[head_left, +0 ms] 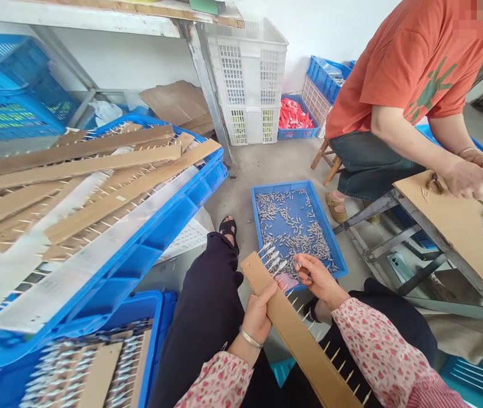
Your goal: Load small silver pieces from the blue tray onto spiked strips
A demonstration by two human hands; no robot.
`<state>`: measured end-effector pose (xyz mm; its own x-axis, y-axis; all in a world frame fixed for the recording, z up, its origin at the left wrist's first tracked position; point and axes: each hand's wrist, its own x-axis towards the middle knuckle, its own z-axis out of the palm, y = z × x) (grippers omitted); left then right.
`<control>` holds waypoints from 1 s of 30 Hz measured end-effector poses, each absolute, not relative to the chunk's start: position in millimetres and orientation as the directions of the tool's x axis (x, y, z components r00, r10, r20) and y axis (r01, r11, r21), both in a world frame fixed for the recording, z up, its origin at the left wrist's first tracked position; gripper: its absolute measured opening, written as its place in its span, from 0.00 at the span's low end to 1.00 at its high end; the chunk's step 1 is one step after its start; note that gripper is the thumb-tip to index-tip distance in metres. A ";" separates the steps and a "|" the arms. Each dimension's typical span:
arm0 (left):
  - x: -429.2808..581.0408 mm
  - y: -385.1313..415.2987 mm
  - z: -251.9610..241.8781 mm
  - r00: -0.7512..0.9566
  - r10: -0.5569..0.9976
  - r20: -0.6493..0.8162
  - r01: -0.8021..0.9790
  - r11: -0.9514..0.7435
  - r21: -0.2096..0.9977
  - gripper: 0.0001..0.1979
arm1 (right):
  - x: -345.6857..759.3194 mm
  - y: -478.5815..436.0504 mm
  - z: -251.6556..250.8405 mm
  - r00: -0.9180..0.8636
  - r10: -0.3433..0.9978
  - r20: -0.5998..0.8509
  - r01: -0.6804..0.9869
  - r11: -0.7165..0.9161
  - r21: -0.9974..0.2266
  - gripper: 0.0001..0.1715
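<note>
Gripping hands are working over the lap just this side of the shallow blue plastic tray (281,186): the left hand (258,314) is closing around the long brown cardboard strip (300,340), thumb lying across its face, while the right hand (315,277) is pinching its fingertips together at the strip's far end; whether a piece is sitting between them is too small to tell. That far end is reaching the tray's near rim, the strip slanting back from it toward the person. Progress is looking early, I judge: only the few pins nearest the tray are wearing small silvery caps (272,255), and the thin bare pins (338,354) are running down the rest of the edge. Many loose silvery pieces (309,235) are lying in the tray. Left of it, the large blue plastic crate (173,221) is crowding the knee; right of it, a co-worker's hand (470,178) is resting on a cardboard-topped table (449,221), leaving only a narrow lane.
</note>
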<state>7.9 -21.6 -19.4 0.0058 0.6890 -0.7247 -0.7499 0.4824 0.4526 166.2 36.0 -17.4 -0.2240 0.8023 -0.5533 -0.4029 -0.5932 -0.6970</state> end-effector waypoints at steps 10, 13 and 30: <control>6.0 -22.0 -19.1 -0.034 0.700 -0.714 -0.665 0.518 0.539 0.15 | 160.7 24.7 -5.9 -0.312 0.844 -0.437 -0.104 -0.487 -0.867 0.16; 5.9 -22.6 -19.7 -0.041 0.705 -0.708 -0.662 0.511 0.548 0.15 | 160.8 24.3 -2.6 -0.348 0.833 -0.430 -0.058 -0.477 -0.877 0.15; 4.1 -24.1 -21.7 -0.041 0.707 -0.706 -0.653 0.516 0.555 0.14 | 165.4 23.7 -5.5 -0.429 0.889 -0.159 0.206 -0.075 -0.976 0.14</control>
<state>4.1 -24.1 -21.7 -0.0410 0.7073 -0.7057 -0.6526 0.5159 0.5550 165.4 23.7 -5.5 -0.4288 0.8894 -0.1586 0.2062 -0.0746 -0.9757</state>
